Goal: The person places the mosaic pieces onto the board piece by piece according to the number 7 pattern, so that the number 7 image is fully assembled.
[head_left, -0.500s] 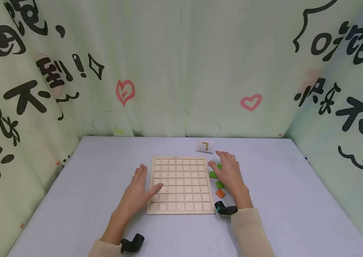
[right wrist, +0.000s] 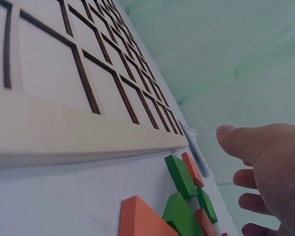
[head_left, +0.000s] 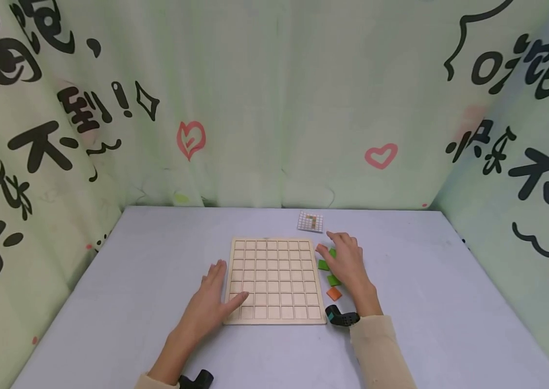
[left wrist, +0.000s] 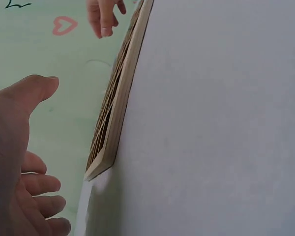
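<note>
Left hand [head_left: 208, 304] by the board [head_left: 275, 281] at nine o'clock, right hand [head_left: 349, 262] near tiles [head_left: 334, 280] at three, both grips slack, empty; tile-picking, I'd judge, needing a pinch next.

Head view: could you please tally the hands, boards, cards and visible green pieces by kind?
Left hand and right hand: 2
Grid board: 1
Small gridded card: 1
Green pieces: 3 visible
Total: 7

Grid board [head_left: 274, 282] on the table [head_left: 440, 302], loose tiles [head_left: 334, 293] along its right side, pattern card [head_left: 310, 222] behind board's far right corner
</note>
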A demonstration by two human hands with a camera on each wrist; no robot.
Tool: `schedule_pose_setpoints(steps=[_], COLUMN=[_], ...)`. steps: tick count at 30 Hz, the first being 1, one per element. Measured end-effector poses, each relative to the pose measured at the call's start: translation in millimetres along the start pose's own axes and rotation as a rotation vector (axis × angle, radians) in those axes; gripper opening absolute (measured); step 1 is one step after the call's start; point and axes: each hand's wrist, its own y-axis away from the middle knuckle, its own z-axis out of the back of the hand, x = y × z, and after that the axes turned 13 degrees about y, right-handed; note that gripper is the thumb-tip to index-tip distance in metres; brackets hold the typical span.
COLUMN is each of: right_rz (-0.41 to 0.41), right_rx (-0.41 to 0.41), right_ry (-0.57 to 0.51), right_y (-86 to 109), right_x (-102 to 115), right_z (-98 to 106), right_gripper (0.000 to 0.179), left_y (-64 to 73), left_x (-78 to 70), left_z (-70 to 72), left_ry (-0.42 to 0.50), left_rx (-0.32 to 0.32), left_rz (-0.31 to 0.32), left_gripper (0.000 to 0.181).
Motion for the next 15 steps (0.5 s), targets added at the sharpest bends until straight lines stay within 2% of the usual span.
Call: schedule_pose_setpoints(steps=[7,15], right_rz=[-0.017,-0.032], right_rx=[-0.003,0.022], right_ry=[-0.001,0.014], right_y=[-0.6,-1.1], right_x=[-3,-6], right_z=[-6,-13], right_gripper=[0.057,0.055], left_y=[6.5,12.6], left_x=[9.5,14.2], left_z=[-4.4,-5.8], left_ry=[0.003,-0.025], left_rx=[-0.018,0.007], left_rz=[-0.04,-0.037], left_gripper=[0.1,0.099])
